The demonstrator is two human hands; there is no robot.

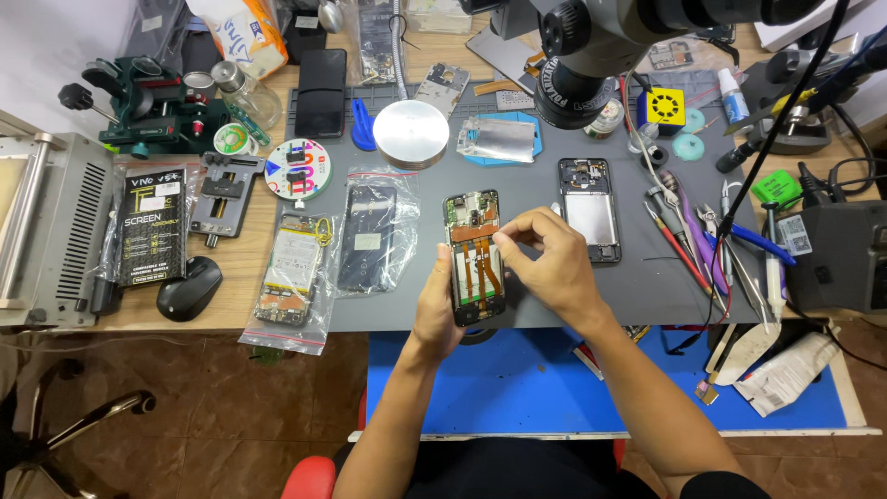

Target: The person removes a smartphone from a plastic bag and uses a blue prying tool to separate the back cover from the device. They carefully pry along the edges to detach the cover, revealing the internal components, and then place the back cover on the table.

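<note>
The left hand [436,310] holds an opened phone [476,257] from its left edge, the grip clamped on the frame with fingers wrapped behind it and the thumb along the side. The right hand [547,261] comes in from the right; its thumb and forefinger are pinched together at the phone's upper right, though whether they hold some small part there is too small to tell. The phone sits above the near edge of the grey mat [637,286] on the tabletop [231,268]. Its long axis runs away from the person, nearly upright in the view, the top end with the green board pointing to the far side and tipped slightly left. Orange ribbon cables run along its open back.

Just left of the left hand's grip lies a clear bag [374,236] with a red seal strip, holding a dark phone. Further left is another clear bag [291,277] with a phone part bearing a pale label. Well to the left lies a black flat package [151,226] with white print, and a black mouse [188,287] sits near it. Right of the right hand's grip rests a second opened phone [589,210], lying parallel to the held one. Beyond it lie tweezers and pens [698,240]. Far behind the grips stand a round metal disc [410,133] and a small yellow box [664,107].
</note>
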